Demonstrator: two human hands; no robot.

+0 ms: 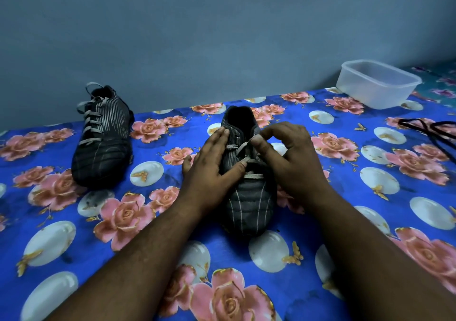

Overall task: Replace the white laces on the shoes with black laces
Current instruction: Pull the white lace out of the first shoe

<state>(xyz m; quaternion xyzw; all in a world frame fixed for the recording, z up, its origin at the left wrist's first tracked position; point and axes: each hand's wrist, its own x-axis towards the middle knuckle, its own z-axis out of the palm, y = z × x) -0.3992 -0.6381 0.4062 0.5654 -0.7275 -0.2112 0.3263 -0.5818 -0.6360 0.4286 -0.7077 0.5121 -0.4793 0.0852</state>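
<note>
A dark striped football shoe (249, 197) stands in the middle of the blue rose-patterned cloth (370, 197), toe toward the near edge. The left hand (212, 165) lies flat with straight fingers against its left side. The right hand (288, 158) pinches the shoe's white lace (243, 148) near the upper eyelets. A second dark shoe with white laces (102, 138) stands far left. Black laces (429, 129) lie at the right edge, near a clear plastic tub (377, 84). No readable writing shows.
</note>
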